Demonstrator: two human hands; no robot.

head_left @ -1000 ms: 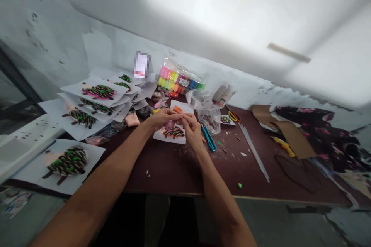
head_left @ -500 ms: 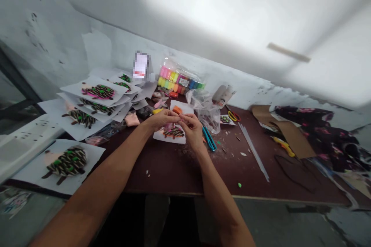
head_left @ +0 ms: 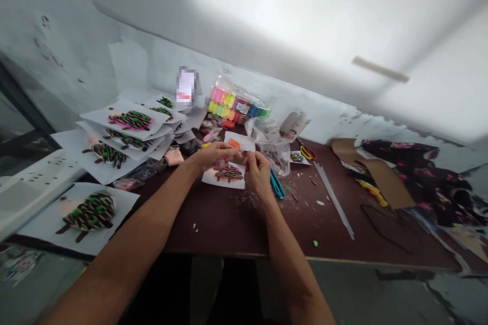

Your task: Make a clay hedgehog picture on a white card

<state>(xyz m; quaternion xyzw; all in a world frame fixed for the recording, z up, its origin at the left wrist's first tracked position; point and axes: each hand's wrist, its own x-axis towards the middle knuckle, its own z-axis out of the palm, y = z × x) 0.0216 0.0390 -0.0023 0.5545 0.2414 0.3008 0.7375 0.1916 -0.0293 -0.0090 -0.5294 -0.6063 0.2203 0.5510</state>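
Observation:
My left hand (head_left: 218,156) is closed with a bit of pink modelling clay (head_left: 220,164) showing under its fingers. My right hand (head_left: 259,170) has thumb and fingertips pinched together, close to the left fingertips but apart from them; what it pinches is too small to make out. Below both hands lies a small sheet with a clay hedgehog (head_left: 227,173), dark striped spines dotted with pink and edged in orange. Just behind the hands, orange clay (head_left: 234,144) rests on a white paper (head_left: 248,145). A teal cutter-like tool (head_left: 277,185) lies beside my right wrist.
Papers with clay hedgehogs (head_left: 131,120) are stacked at left, another hedgehog sheet (head_left: 89,216) nearer. A clay pack (head_left: 236,104) leans on the wall beside a phone (head_left: 186,86). Scissors (head_left: 307,152), clear sticks (head_left: 334,200) and a yellow glue gun (head_left: 371,192) lie to the right.
My hands, whose fingertips met before, have drawn slightly apart, the right one moving right and down. More of the hedgehog with its pink dots now shows.

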